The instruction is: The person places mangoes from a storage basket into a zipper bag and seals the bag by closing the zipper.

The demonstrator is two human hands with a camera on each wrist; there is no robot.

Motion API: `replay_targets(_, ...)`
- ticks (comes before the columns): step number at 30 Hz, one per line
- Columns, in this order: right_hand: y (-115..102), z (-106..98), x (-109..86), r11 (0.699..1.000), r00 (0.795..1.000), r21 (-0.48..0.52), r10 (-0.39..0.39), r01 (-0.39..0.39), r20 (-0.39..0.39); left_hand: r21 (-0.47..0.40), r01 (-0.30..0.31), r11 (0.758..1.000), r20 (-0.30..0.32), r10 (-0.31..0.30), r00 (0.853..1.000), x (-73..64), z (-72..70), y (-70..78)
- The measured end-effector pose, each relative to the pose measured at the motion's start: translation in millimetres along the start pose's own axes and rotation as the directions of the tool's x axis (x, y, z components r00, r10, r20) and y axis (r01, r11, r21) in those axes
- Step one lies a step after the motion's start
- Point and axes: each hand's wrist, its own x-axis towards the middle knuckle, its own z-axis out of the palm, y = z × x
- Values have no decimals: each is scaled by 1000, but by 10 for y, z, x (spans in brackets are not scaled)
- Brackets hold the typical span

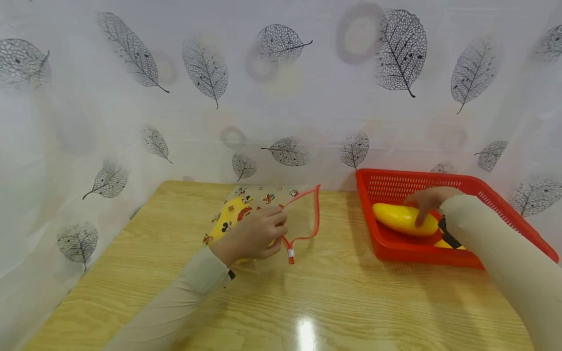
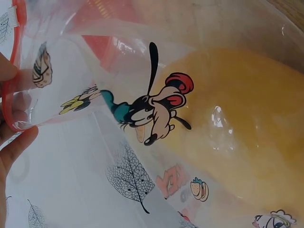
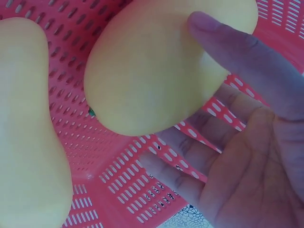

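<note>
- Left hand [image 1: 256,235]: pinching the red-edged rim of a printed clear bag [image 1: 255,199] on the desk [image 1: 342,297]; yellow item [image 2: 237,128] inside.
- Right hand [image 1: 431,199]: thumb over a yellow fruit [image 1: 395,219], fingers spread behind; grip cannot be told.
- Fruit: in red basket [image 1: 421,254], beside another yellow piece [image 3: 28,133].

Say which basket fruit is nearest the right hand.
The yellow fruit spanned by the right hand; the other fruit, near the front wall of the basket, lies clear.
</note>
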Motion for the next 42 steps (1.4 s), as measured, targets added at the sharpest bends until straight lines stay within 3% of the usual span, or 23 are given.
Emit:
replay_targets(5,-3,36,3,1000,1000,-1,25,-25,-10,0,-1,1000,-14,1,1000,1,18,1)
replay_targets(9,5,64,8,993,997,85,79,-79,1,1,-4,1000,-14,4,1000,-2,34,0)
replay_targets(13,6,85,29,991,995,86,100,-100,6,5,-4,1000,-14,4,1000,-2,47,-1)
replay_targets(16,-5,89,55,996,997,26,80,-80,4,8,-4,1000,-21,4,1000,0,52,-2)
replay_targets(31,14,72,133,1000,999,-22,14,-15,-44,16,-2,1000,-35,2,999,-7,72,-8)
replay_targets(42,452,99,623,993,994,-61,-100,98,-31,15,7,1000,-12,-7,1000,-19,67,-3)
